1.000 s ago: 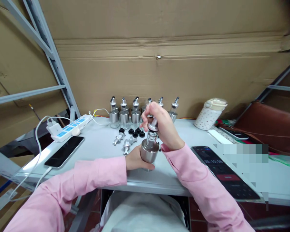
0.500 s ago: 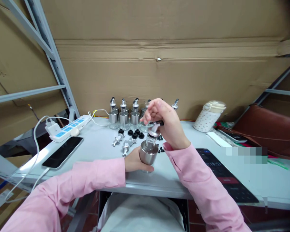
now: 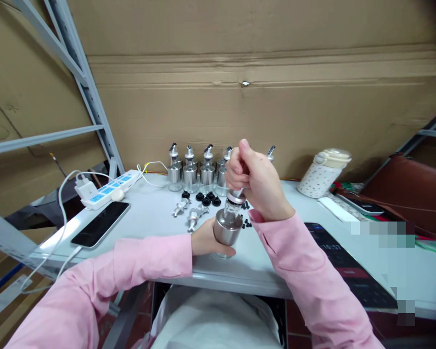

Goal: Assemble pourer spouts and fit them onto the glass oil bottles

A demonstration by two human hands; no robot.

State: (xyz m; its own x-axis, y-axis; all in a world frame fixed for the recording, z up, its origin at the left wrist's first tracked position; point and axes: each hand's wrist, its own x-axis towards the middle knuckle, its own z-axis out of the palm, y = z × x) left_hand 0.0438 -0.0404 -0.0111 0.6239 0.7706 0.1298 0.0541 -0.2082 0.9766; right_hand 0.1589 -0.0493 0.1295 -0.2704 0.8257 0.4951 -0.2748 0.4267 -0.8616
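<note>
A glass oil bottle with a metal sleeve [image 3: 228, 229] stands near the table's front edge, tilted slightly. My left hand [image 3: 205, 238] is wrapped round its lower part from the left. Above it, my right hand [image 3: 258, 178] is closed in a fist around the pour spout [image 3: 236, 196] on the bottle's neck. The fist hides most of the spout and its lever. Just behind the bottle lie loose silver spouts [image 3: 196, 216], several black stoppers [image 3: 206, 200] and small black parts [image 3: 246, 223].
Finished-looking bottles with spouts [image 3: 207, 172] line the back of the table. A power strip [image 3: 111, 190] and a phone [image 3: 101, 224] lie left. To the right are a tablet-like timer [image 3: 349, 271], a speckled tumbler [image 3: 321, 174] and a brown bag [image 3: 403, 198].
My right hand's fingers have curled from a loose pose above the spout into a fist around it. My left hand keeps its hold on the bottle. The view has shifted slightly.
</note>
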